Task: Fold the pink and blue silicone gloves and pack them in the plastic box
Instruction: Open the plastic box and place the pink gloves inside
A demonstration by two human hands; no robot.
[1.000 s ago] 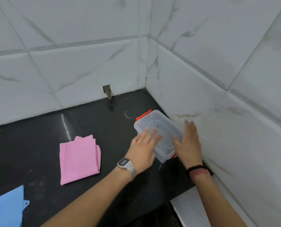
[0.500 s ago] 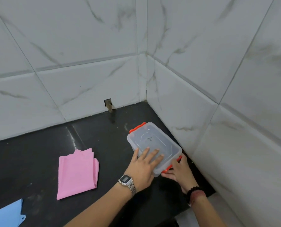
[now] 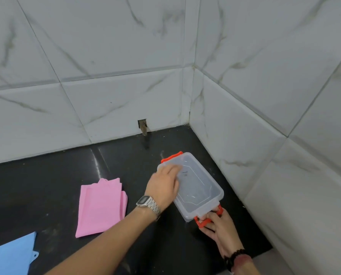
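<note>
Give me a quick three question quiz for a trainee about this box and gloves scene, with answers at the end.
1. True or false: the pink glove already lies inside the box.
2. Which hand pinches the red latch at the box's near end: A left hand, B right hand, C neither?
3. Fill in: the blue glove shows at the picture's lower ____ corner.

Key: 1 false, it lies folded on the counter left of the box. 2 B; the left hand rests on the lid. 3 left.

A handwritten mark, perhaps "10", shows on the plastic box (image 3: pixel 197 181) lid.
</note>
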